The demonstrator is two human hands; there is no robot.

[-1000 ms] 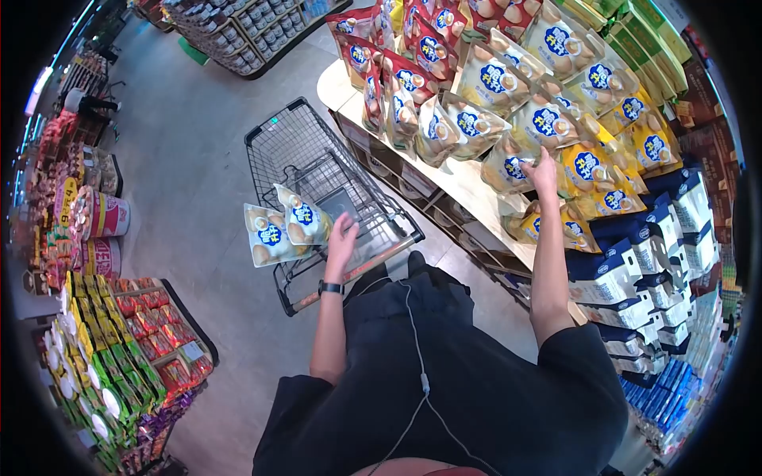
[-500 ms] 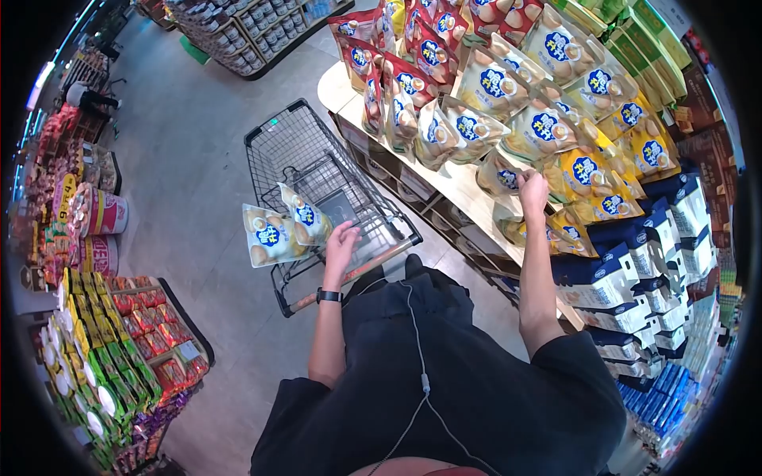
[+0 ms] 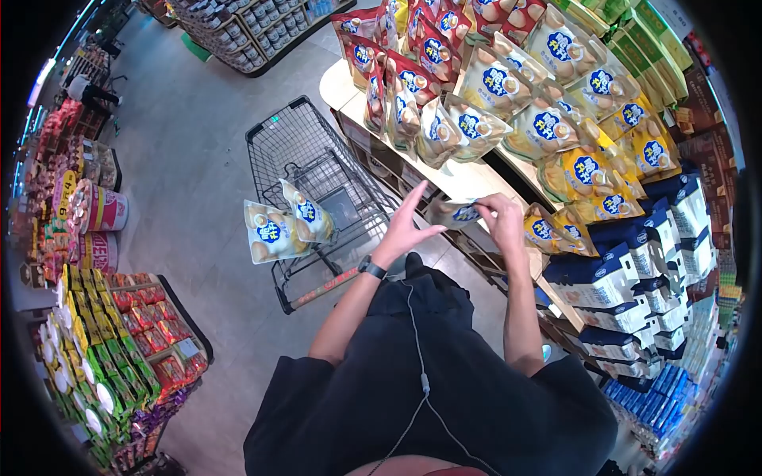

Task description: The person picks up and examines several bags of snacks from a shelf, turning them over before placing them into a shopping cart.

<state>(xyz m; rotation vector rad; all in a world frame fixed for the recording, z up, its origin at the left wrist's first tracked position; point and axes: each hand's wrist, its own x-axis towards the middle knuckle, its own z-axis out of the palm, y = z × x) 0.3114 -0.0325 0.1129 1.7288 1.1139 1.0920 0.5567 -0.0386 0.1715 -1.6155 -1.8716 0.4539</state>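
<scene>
In my right hand point(image 3: 502, 220) is a pale snack bag point(image 3: 454, 213) with a blue label, pinched at its edge and held off the shelf in front of me. My left hand point(image 3: 406, 226) is open, thumb and fingers spread towards the bag's left side, and I see no clear contact. A shopping cart point(image 3: 298, 135) stands to the left of the display. Two similar pale snack bags, one point(image 3: 274, 232) further left and one point(image 3: 308, 213) beside it, sit upright at the cart's left side near the handle.
Red, cream and yellow snack bags point(image 3: 548, 125) crowd the wooden display shelf point(image 3: 343, 86) on the right. Blue-and-white packages point(image 3: 603, 282) stack nearer me. At lower left is a rack of packaged snacks point(image 3: 151, 325). A shelf of jars point(image 3: 254, 32) stands at the back.
My right hand has lifted the pale bag from the display and brought it left. My left hand has moved right from beside the cart, opening towards the bag.
</scene>
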